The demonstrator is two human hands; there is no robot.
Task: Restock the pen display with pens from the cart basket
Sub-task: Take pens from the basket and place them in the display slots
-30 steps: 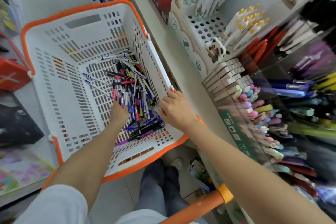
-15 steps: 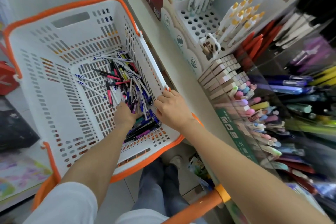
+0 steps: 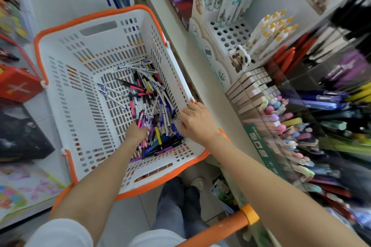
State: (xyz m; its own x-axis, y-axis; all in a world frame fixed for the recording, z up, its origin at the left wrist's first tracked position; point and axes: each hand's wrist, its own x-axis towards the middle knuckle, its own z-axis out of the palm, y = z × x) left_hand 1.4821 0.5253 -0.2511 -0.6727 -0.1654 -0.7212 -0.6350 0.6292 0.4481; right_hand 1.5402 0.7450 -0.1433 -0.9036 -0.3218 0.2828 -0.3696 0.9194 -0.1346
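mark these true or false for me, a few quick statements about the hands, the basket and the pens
1. The left hand is down inside the basket, gripping a few pens. True.
2. The right hand is putting a pen into the display. False: it holds the basket's right rim and carries no pen.
3. The basket is white with an orange rim. True.
4. The basket is empty. False: a pile of pens lies on its floor, towards the right side.
5. Yellow-tipped pens stand in the display on the shelf to the right of the basket. True.
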